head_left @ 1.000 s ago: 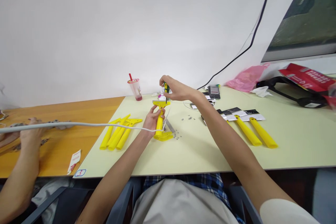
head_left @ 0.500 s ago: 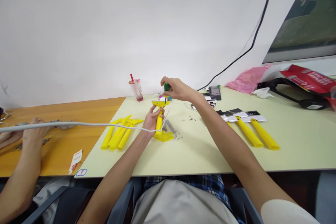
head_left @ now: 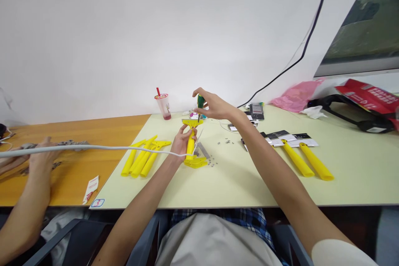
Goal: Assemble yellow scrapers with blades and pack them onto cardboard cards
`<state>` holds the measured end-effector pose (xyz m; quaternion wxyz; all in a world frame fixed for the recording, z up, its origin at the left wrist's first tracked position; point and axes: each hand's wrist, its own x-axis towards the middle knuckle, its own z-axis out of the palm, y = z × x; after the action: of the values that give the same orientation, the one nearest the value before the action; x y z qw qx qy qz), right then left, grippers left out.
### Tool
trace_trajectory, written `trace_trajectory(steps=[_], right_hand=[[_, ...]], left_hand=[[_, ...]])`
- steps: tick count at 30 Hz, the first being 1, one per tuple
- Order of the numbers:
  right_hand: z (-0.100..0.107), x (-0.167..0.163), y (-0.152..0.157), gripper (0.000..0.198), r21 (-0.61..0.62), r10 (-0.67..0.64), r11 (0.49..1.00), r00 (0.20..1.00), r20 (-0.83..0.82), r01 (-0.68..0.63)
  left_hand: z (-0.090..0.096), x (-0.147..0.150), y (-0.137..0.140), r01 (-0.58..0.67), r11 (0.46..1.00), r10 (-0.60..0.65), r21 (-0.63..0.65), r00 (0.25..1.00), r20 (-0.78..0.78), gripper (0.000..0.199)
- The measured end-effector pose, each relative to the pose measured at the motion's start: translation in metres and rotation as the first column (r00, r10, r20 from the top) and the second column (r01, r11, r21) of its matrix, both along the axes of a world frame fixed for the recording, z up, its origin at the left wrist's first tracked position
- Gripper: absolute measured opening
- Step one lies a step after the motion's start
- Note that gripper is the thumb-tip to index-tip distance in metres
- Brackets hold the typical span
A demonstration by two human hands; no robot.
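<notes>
My left hand (head_left: 181, 141) is wrapped round the yellow handle of a scraper (head_left: 190, 146), held upright with its wide head at the top. A thin metal blade edge shows along that head. My right hand (head_left: 212, 104) grips a green-handled screwdriver (head_left: 200, 100), its shaft pointing down onto the right side of the scraper's head. Below my left hand lie loose yellow scraper head pieces (head_left: 197, 162), flat grey metal blades (head_left: 204, 151) and small scattered screws (head_left: 213, 161). Whether the screwdriver tip sits in a screw is too small to tell.
Several yellow handles (head_left: 146, 160) lie left; yellow scrapers (head_left: 316, 162) with black-and-white covers lie right. A cup with red straw (head_left: 163, 107) stands at the back. A white cable (head_left: 109, 147) crosses the view. At the orange table, a co-worker's hand (head_left: 43, 151) handles grey parts.
The view has shifted slightly. My right fingers have loosened a little and changed their hold on the screwdriver's handle. My left hand still holds the scraper in place.
</notes>
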<state>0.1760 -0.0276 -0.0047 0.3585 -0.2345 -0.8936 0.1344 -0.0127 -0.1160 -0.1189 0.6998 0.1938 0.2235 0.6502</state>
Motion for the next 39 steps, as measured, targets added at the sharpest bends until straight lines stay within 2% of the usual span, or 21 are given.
trace_trajectory(steps=[3,5,7,11,15,18,21,23,25,39], right_hand=[[0.000,0.003,0.000,0.042,-0.083,0.086,0.993,0.996,0.014,-0.084],[0.001,0.003,-0.001,0.036,-0.127,0.096,0.987,0.995,0.003,-0.095],[0.003,0.003,-0.002,0.031,-0.093,0.066,0.993,0.998,-0.011,-0.067],[0.006,0.001,-0.001,0.034,0.056,-0.022,0.998,0.999,-0.030,0.023],[0.003,0.002,0.002,0.037,0.088,-0.114,0.990,0.993,-0.004,0.114],[0.001,0.003,0.003,0.031,0.111,-0.148,0.983,0.988,0.036,0.144],[0.000,0.004,0.002,0.025,0.012,-0.038,0.999,0.998,0.051,0.038],[0.002,0.004,-0.001,0.026,-0.086,0.070,0.994,0.997,0.028,-0.067],[0.005,0.003,-0.004,0.025,-0.133,0.114,0.985,0.994,-0.002,-0.113],[0.008,0.005,-0.006,0.034,-0.086,0.106,0.989,0.987,-0.118,-0.117]], left_hand=[[0.000,-0.001,0.000,-0.012,1.000,0.012,-0.006,1.000,-0.008,0.052],[0.000,-0.002,0.001,-0.019,1.000,0.019,-0.001,1.000,-0.003,0.052],[0.000,-0.002,0.000,-0.020,1.000,0.020,0.013,1.000,0.005,0.052],[0.001,-0.003,-0.001,0.008,0.999,-0.008,0.041,1.000,0.001,0.051],[0.003,-0.006,-0.001,-0.012,0.996,0.014,0.089,1.000,-0.021,0.052],[0.003,-0.007,0.000,-0.031,0.996,0.035,0.089,0.999,-0.040,0.051],[0.001,-0.005,0.001,-0.036,0.998,0.037,0.045,0.999,-0.030,0.051],[-0.001,-0.004,0.002,-0.031,0.999,0.032,0.026,0.999,-0.014,0.052],[-0.002,-0.003,0.002,-0.026,0.999,0.027,0.027,1.000,-0.009,0.052],[0.000,0.000,0.000,0.009,0.999,-0.008,0.047,0.999,-0.035,0.051]])
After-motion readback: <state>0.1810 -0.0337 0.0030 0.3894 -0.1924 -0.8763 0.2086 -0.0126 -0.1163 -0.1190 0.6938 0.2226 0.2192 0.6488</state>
